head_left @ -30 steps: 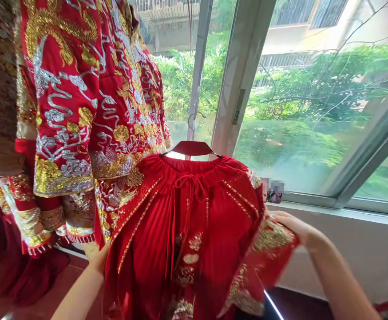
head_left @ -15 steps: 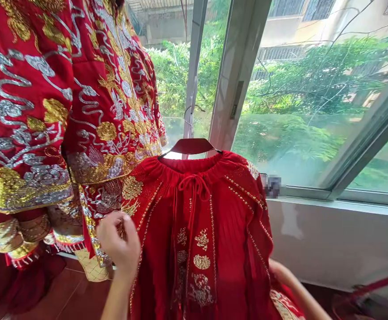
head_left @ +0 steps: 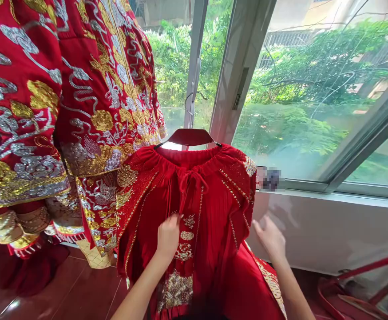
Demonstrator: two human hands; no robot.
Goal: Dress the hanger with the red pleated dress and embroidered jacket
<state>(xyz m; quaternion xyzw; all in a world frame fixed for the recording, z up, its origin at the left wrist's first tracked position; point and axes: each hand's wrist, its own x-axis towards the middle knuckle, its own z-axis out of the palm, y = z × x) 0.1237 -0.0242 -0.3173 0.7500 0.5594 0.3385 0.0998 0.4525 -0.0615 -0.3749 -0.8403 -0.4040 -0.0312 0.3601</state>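
A red dress (head_left: 210, 213) with a beaded cape collar and gold and silver embroidery hangs from a dark red hanger (head_left: 191, 137). At its neckline, a thin red tie cord (head_left: 194, 180) is knotted in a bow. My left hand (head_left: 168, 235) is closed at the dress's front, pinching cloth beside the embroidered centre panel; whether the cord's end is also in the fingers is hidden. My right hand (head_left: 271, 238) is just off the cape's right edge, thumb and fingers apart, with nothing visible in it.
Heavily embroidered red jackets (head_left: 90, 98) hang close on the left. A sliding window (head_left: 300, 111) with a sill (head_left: 363, 198) runs behind the dress. A red-framed object (head_left: 360, 284) stands on the floor at lower right. Something blurred out (head_left: 270, 178) sits by the sill.
My left hand has moved right, from beside the cape to the dress's front centre. My right hand has come out from behind the cape's right edge. The cape's right side has shifted inward.
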